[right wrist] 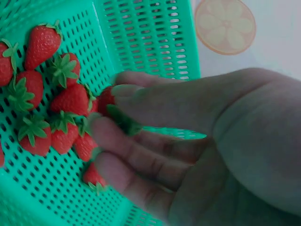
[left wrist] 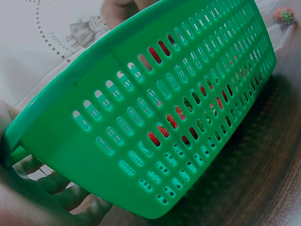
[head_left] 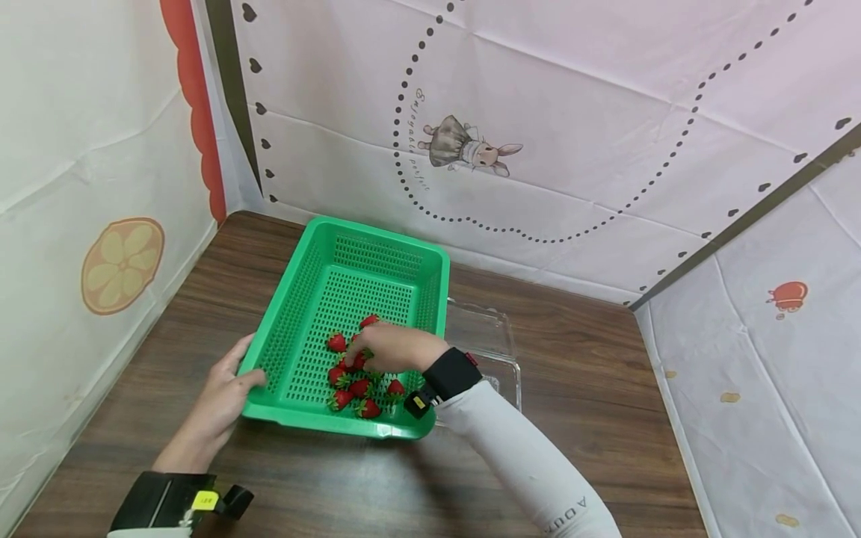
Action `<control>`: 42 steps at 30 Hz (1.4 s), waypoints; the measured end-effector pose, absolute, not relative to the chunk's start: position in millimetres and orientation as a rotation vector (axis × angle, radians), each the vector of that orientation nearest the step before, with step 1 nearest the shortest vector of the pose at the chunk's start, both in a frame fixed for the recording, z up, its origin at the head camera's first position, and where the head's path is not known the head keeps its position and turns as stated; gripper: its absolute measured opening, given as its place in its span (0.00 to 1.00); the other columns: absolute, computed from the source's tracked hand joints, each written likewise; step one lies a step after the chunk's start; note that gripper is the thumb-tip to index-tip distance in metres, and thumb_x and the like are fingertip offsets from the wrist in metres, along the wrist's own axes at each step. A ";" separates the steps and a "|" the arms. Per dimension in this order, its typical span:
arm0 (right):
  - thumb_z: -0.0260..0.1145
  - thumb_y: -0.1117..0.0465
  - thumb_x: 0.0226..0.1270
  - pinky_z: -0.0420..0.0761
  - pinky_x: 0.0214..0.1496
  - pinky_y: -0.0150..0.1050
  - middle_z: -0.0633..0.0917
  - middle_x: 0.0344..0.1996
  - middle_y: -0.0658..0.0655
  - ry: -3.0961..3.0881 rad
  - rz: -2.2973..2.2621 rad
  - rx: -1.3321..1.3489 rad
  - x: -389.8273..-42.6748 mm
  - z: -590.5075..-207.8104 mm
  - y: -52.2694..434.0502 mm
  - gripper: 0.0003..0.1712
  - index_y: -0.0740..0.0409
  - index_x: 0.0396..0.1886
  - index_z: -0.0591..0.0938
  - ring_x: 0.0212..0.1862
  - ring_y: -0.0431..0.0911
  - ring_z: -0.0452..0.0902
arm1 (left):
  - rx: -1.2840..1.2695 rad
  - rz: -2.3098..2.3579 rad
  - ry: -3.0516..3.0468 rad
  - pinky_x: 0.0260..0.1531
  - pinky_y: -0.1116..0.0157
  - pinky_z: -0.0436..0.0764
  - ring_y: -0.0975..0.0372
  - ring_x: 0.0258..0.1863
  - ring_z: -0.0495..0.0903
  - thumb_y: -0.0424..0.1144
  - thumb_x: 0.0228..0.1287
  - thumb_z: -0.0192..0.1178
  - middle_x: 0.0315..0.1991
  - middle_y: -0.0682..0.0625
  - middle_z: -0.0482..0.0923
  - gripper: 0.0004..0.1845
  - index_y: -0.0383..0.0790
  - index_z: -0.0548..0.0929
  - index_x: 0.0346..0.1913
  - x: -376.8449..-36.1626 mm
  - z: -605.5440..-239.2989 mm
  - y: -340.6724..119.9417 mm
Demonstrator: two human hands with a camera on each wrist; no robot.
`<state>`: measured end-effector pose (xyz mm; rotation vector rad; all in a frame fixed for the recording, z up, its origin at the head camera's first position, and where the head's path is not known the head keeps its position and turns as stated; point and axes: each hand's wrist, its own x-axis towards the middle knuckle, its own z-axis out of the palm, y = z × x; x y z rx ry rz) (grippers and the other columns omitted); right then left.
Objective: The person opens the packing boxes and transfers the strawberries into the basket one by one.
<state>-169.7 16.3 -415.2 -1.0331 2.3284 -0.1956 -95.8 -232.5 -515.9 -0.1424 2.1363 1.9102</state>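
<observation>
A green perforated basket [head_left: 377, 232] sits on a brown wooden table [head_left: 592, 418]. Several red strawberries [head_left: 353, 387] lie in its near end. My left hand [head_left: 235, 379] grips the basket's near left corner; in the left wrist view its fingers [left wrist: 61, 188] curl under the basket wall [left wrist: 141, 141]. My right hand [head_left: 358, 356] reaches into the basket over the berries. In the right wrist view, thumb and fingers of this hand [right wrist: 108, 108] pinch one strawberry [right wrist: 104, 98] beside the other berries [right wrist: 70, 99].
A clear plastic container [head_left: 494, 340] stands against the basket's right side. Cloth-covered walls close in the table at the back, left and right. Bare wood shows in front of the basket and to the right.
</observation>
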 end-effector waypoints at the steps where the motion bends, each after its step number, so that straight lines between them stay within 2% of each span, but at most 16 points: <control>1: 0.59 0.66 0.69 0.73 0.51 0.29 0.81 0.58 0.50 2.331 -0.193 -1.045 -169.8 -417.0 13.9 0.19 0.51 0.58 0.81 0.59 0.41 0.75 | -0.142 1.910 2.134 0.45 0.70 0.68 0.51 0.65 0.57 0.28 0.63 0.47 0.76 0.38 0.46 0.43 0.49 0.42 0.78 -95.9 -515.8 -232.5; 5: 0.59 0.64 0.70 0.73 0.56 0.29 0.81 0.57 0.49 2.340 -0.175 -1.101 -169.6 -426.5 3.6 0.18 0.50 0.57 0.82 0.61 0.41 0.73 | -0.141 1.908 2.134 0.46 0.70 0.68 0.51 0.66 0.57 0.28 0.63 0.47 0.76 0.38 0.46 0.43 0.49 0.43 0.78 -96.0 -515.9 -232.1; 13: 0.55 0.64 0.72 0.72 0.56 0.26 0.81 0.56 0.50 2.307 -0.147 -1.164 -161.4 -441.7 -14.0 0.18 0.52 0.59 0.81 0.57 0.38 0.74 | -0.124 1.926 2.140 0.45 0.71 0.69 0.53 0.63 0.59 0.28 0.64 0.47 0.75 0.38 0.49 0.42 0.48 0.44 0.78 -95.1 -515.7 -231.8; 18: 0.51 0.64 0.74 0.70 0.46 0.25 0.82 0.57 0.49 2.294 -0.188 -1.146 -159.0 -443.4 -14.9 0.20 0.51 0.60 0.80 0.48 0.35 0.75 | -0.107 1.948 2.141 0.43 0.71 0.71 0.57 0.59 0.63 0.28 0.64 0.47 0.74 0.39 0.51 0.41 0.49 0.45 0.78 -94.9 -516.1 -231.9; 21: 0.50 0.65 0.75 0.67 0.42 0.27 0.82 0.56 0.51 2.299 -0.207 -1.161 -159.4 -441.7 -12.9 0.20 0.52 0.60 0.79 0.40 0.36 0.72 | -0.109 1.946 2.141 0.43 0.72 0.71 0.57 0.59 0.62 0.28 0.64 0.47 0.74 0.39 0.51 0.41 0.49 0.45 0.78 -94.7 -516.1 -232.3; 25: 0.48 0.65 0.75 0.68 0.42 0.27 0.82 0.54 0.55 2.301 -0.217 -1.185 -160.6 -439.4 -9.2 0.20 0.55 0.59 0.80 0.38 0.38 0.71 | -0.116 1.946 2.143 0.44 0.73 0.69 0.56 0.61 0.60 0.27 0.63 0.47 0.75 0.39 0.50 0.41 0.49 0.46 0.78 -94.2 -515.6 -232.9; 29: 0.48 0.64 0.76 0.72 0.50 0.25 0.82 0.56 0.53 2.322 -0.244 -1.198 -160.0 -437.1 -3.4 0.20 0.54 0.59 0.80 0.47 0.38 0.77 | -0.117 1.939 2.151 0.44 0.72 0.70 0.56 0.59 0.61 0.28 0.64 0.47 0.75 0.39 0.50 0.41 0.49 0.46 0.78 -93.9 -515.8 -233.3; 32: 0.50 0.63 0.76 0.73 0.56 0.27 0.82 0.56 0.52 2.342 -0.287 -1.193 -158.6 -434.0 3.1 0.19 0.54 0.59 0.80 0.55 0.39 0.77 | -0.123 1.935 2.147 0.43 0.70 0.72 0.57 0.56 0.63 0.28 0.64 0.47 0.74 0.39 0.51 0.41 0.49 0.46 0.78 -93.9 -516.1 -233.2; 42: 0.51 0.60 0.76 0.75 0.56 0.29 0.83 0.55 0.52 2.446 -0.410 -1.165 -149.7 -412.1 35.1 0.18 0.52 0.59 0.80 0.54 0.38 0.79 | -0.124 1.938 2.133 0.43 0.70 0.71 0.56 0.58 0.62 0.28 0.65 0.46 0.75 0.39 0.50 0.41 0.50 0.45 0.78 -93.9 -515.8 -233.0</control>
